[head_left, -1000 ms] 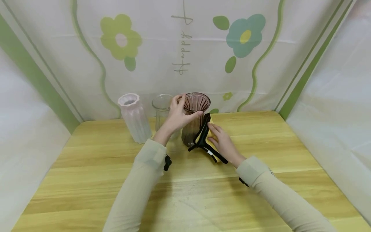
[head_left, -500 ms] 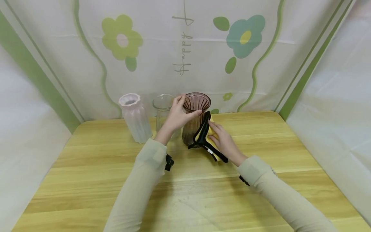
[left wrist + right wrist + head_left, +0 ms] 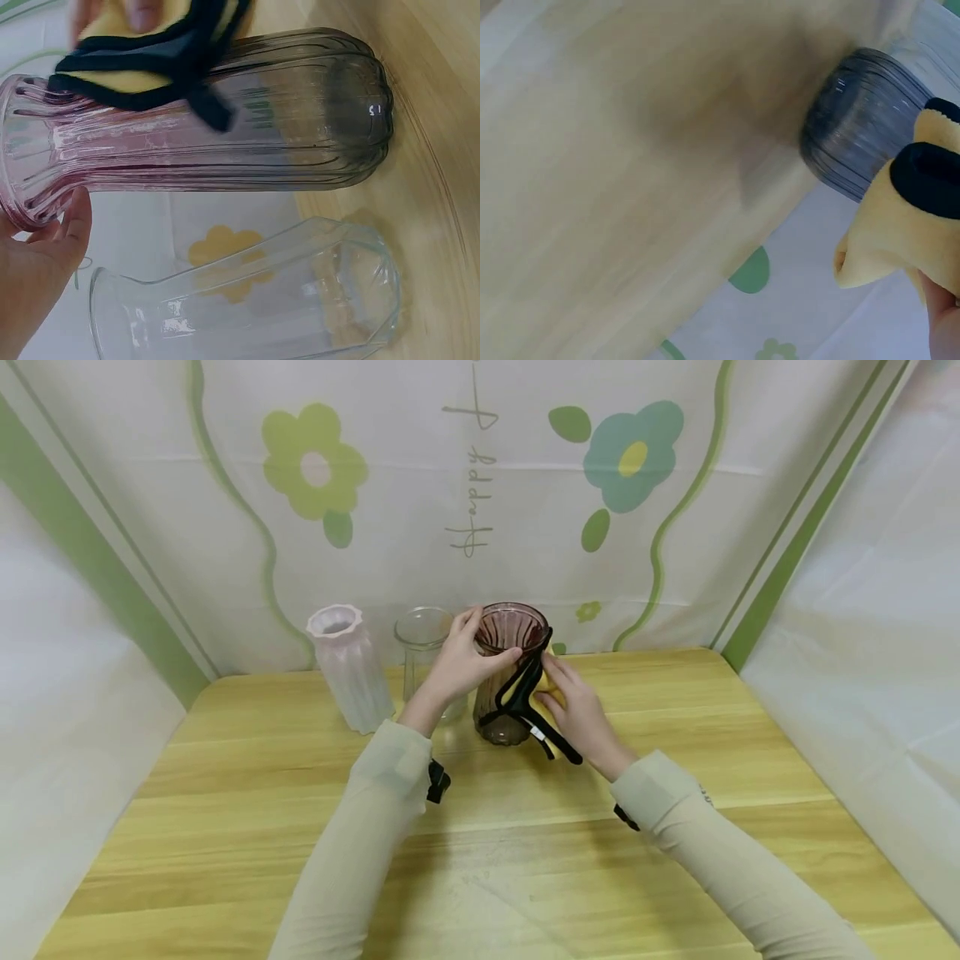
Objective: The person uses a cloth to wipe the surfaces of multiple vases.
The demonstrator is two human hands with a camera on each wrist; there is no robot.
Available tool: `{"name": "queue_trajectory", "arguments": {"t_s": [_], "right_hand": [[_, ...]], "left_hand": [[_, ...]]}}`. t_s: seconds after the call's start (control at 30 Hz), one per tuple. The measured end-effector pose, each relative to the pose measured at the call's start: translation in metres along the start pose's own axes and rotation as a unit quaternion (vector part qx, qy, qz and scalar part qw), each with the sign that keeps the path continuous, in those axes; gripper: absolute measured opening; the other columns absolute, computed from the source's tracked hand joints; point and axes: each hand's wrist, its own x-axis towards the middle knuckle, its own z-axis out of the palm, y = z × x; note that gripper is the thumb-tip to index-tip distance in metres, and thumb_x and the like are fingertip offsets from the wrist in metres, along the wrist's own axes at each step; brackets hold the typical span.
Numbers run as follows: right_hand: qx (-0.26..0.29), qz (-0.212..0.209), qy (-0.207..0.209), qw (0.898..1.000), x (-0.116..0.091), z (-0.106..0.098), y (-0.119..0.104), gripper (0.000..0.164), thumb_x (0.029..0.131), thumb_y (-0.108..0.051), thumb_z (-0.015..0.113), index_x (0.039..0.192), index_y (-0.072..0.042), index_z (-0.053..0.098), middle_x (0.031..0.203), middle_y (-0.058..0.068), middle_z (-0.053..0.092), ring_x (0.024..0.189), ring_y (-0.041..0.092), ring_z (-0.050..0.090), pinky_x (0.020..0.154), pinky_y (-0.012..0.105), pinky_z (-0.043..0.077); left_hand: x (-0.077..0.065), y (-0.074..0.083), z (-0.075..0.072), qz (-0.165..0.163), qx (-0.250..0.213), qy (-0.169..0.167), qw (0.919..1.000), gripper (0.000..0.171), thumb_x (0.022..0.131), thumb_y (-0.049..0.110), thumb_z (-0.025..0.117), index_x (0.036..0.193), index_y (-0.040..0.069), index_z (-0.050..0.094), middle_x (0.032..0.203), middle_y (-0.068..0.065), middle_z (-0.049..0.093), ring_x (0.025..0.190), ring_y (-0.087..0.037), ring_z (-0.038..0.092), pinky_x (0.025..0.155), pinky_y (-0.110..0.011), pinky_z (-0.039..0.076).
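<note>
A ribbed glass vase [image 3: 501, 727], purple at its flared mouth and smoky grey toward the base, stands near the back of the table. My left hand [image 3: 461, 662] grips it at the neck, thumb in front and fingers round the far left side. With my right hand [image 3: 581, 714] I hold a yellow cloth with black edging [image 3: 525, 697] against the vase's right side, just below the rim. In the left wrist view, the cloth [image 3: 127, 82] overlaps the vase's neck and upper body. The right wrist view shows the vase's dark base [image 3: 847, 124] beyond the bunched cloth [image 3: 892, 232].
Just left of the purple vase stands a clear glass vase [image 3: 411, 672], partly behind my left hand. Farther left is a pinkish-white fluted vase [image 3: 354, 685]. A white curtain with printed flowers [image 3: 405, 485] hangs behind the wooden table [image 3: 247, 827].
My right hand has moved the cloth upward along the vase, toward its rim. The vase's base has shifted slightly forward and to the right, while my left hand keeps its grip at the neck.
</note>
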Motion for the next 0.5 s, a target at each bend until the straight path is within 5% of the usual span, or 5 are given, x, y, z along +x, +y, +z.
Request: {"name": "queue_trajectory", "arguments": {"t_s": [0.5], "right_hand": [[-0.039, 0.055, -0.145, 0.987, -0.028, 0.005, 0.024, 0.060, 0.091, -0.010, 0.062, 0.146, -0.001, 0.037, 0.141, 0.024, 0.046, 0.128, 0.042, 0.047, 0.105, 0.052, 0.042]], "left_hand": [[-0.004, 0.003, 0.012, -0.002, -0.031, 0.026, 0.9992, 0.109, 0.080, 0.054, 0.070, 0.155, 0.014, 0.002, 0.158, -0.006, 0.001, 0.140, -0.037, 0.031, 0.112, -0.052, 0.034]]}}
